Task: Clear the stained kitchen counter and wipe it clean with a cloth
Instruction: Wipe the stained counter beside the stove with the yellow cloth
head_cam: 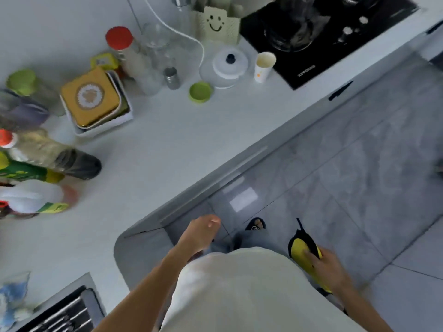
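Both hands sit low in frame: your right hand [332, 265] grips the yellow cloth [302, 252], left hand [200, 233] relaxed and empty, so lift the green lid [200, 91] off the table [167, 144] first.

Two hands show, the left hand [201, 232] and the right hand [329, 264]. One yellow cloth [302, 251], one paper cup [263, 67], one green lid [201, 91].

Person wore loose pale cream top [239, 291], plain, no print seen. Both arms were bare, no sleeve reached forearms. No watch or ring was visible on left hand [199, 233] or right hand [333, 264]. Grey trousers [251, 238] below top. At 12 o'clock from top, dark open-toe slipper [256, 224], toes showed.
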Action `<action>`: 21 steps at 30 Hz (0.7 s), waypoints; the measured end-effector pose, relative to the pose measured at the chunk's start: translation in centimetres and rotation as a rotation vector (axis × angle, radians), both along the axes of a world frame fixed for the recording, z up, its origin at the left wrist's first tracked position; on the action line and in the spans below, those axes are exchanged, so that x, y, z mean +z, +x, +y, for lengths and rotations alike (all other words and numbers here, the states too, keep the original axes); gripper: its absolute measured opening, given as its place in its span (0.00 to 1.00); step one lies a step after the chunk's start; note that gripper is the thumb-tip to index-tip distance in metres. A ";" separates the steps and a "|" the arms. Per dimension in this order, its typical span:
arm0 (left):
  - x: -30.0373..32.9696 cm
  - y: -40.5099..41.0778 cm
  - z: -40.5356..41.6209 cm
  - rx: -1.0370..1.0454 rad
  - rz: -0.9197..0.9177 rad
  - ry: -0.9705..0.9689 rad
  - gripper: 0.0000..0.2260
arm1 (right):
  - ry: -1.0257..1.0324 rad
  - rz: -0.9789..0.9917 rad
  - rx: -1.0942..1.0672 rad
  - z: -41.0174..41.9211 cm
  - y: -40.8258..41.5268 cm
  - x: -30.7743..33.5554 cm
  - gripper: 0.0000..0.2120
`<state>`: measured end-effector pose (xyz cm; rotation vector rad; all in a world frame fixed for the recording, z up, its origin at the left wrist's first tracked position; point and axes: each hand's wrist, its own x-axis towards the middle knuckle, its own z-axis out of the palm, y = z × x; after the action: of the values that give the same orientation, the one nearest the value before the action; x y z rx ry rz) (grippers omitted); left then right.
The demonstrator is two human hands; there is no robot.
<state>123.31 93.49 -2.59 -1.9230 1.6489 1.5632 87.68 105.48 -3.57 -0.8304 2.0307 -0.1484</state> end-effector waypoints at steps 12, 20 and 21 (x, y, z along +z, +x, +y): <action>-3.0 -10.2 -9.5 -0.324 -0.148 0.001 0.07 | -0.005 -0.083 -0.458 -1.4 -11.1 -0.9 0.12; -3.8 -14.2 -15.5 -0.476 -0.253 0.099 0.06 | -0.156 -0.091 -0.643 -10.7 -17.9 0.6 0.10; -3.8 -15.2 -16.6 -0.495 -0.263 0.110 0.06 | -0.164 -0.095 -0.653 -11.7 -18.7 0.7 0.12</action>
<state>108.11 76.89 -6.42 -1.4414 1.7083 1.1294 68.98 93.82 -2.88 -0.2191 2.1493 -0.7111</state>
